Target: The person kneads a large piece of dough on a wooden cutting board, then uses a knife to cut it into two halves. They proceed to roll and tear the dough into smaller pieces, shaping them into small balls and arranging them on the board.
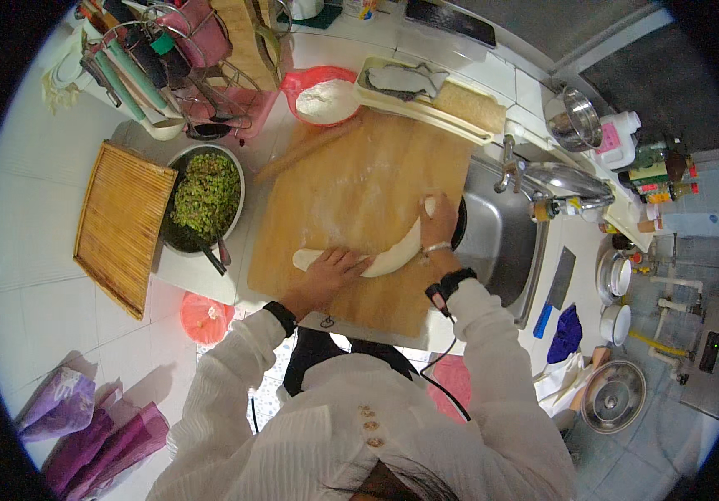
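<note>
A long, curved roll of pale dough (394,258) lies on a wooden board (359,181) dusted with flour. My left hand (334,270) rests on the roll near its left end, fingers spread over it. My right hand (438,224) is closed around the raised right end, and a bit of dough shows at the top of the fist. A wooden rolling pin (306,150) lies at the board's upper left edge. Beyond it stands a red bowl of white flour (327,100). To the left is a metal bowl of chopped green filling (206,194) with a dark-handled utensil in it.
A metal sink (503,232) with a faucet (510,172) adjoins the board's right side. A cleaver (562,278) lies right of the sink. A bamboo tray (124,228) sits far left, a utensil rack (165,69) upper left. A cream tray (422,106) borders the board's far edge.
</note>
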Demonstrator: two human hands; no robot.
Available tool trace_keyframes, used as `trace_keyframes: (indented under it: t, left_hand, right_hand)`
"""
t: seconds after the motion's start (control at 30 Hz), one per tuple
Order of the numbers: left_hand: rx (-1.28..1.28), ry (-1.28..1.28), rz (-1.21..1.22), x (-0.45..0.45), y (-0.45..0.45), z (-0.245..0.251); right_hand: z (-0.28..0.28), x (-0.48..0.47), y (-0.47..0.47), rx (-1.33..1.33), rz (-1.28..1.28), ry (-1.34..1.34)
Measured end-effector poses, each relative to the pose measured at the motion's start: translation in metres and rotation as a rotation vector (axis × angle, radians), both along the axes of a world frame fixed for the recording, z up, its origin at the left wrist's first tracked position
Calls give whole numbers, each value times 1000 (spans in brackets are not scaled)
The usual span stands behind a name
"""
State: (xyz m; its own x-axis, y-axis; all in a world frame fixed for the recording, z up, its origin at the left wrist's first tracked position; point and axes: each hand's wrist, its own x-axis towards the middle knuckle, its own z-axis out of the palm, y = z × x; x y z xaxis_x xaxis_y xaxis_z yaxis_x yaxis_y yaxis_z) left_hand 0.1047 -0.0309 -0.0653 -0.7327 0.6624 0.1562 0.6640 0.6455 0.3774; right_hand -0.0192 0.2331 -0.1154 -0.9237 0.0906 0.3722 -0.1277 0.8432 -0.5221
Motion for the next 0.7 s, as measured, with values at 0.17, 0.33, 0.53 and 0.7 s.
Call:
trace_keyframes:
  t: [0.17,0.33,0.53,0.7]
  left_hand:
    - [-25,93,148,-46,15,0]
    - [-157,36,360,-64,11,-6]
    - [-110,-40,453,-34,-12,3]
    - [-237,-39,184,-2,-61,11]
  right_hand:
    - [20,-93,-35,-13,17,-106]
    - [34,-156,-92,95,143,-184]
    - [30,-118,-132,72,455,-169]
    - [30,-37,-91,-248,713,-200]
